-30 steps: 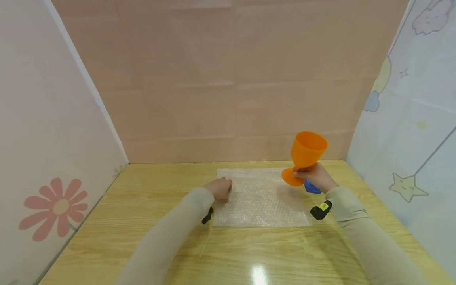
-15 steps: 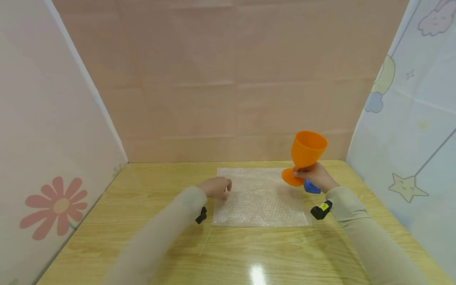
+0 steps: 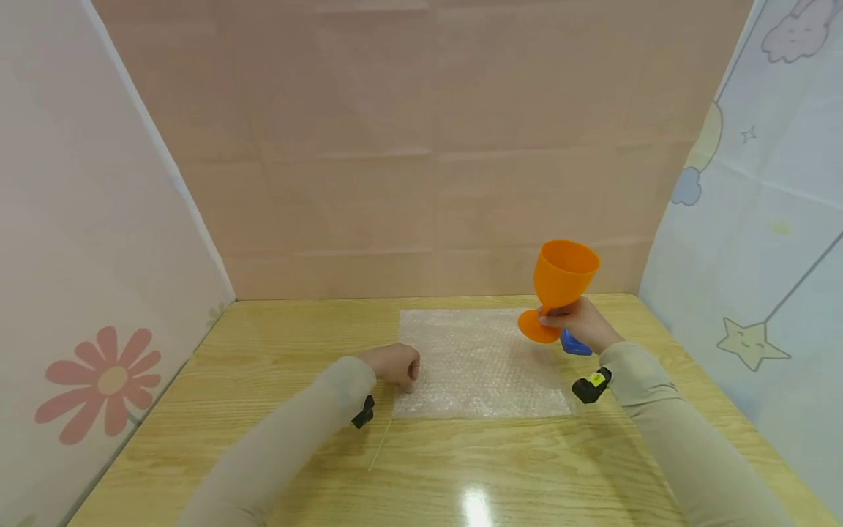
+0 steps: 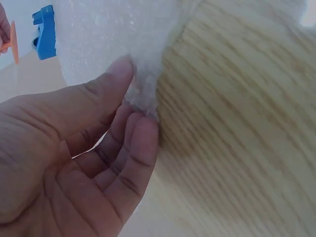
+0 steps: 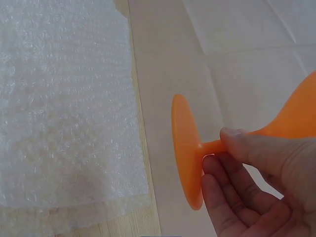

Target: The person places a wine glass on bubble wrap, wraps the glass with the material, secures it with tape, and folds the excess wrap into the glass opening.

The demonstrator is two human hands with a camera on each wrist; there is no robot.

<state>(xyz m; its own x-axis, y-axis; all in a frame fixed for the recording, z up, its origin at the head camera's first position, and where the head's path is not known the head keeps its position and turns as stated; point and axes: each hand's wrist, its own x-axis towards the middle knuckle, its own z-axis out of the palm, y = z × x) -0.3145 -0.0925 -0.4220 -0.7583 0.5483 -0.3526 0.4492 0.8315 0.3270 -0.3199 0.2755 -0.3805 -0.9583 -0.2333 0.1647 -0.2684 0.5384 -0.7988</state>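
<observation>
In the head view, a big orange cup (image 3: 565,274) with a thin stem is up in the air, over the far right part of a clear sheet of bubble wrap (image 3: 484,366). The cup leans, with its top to the right and its round foot to the left. The right hand (image 3: 578,323) has the cup by its stem. A blue thing (image 3: 575,344) sits on the tabletop (image 3: 283,373), partly behind that hand. The left hand (image 3: 393,364) is at the left edge of the bubble wrap, with its fingers curled. A thin, pale strip (image 3: 380,446) lies near the wrap's front left corner. Long light sleeves (image 3: 296,432) cover both arms, and a black gadget (image 3: 591,386) sits at each wrist. There is a pink flower (image 3: 112,382) on the left wall and a yellow star (image 3: 753,344) on the right wall. In the left wrist view, the left hand's grip is a pinch: the edge of the bubble wrap is between the thumb and the bent fingers. The blue thing shows near the top left, past the wrap. In the right wrist view, the right hand's grip is closed on the stem, thumb on one side and fingers on the other, close to the foot. The bubble wrap lies well apart from the foot.
</observation>
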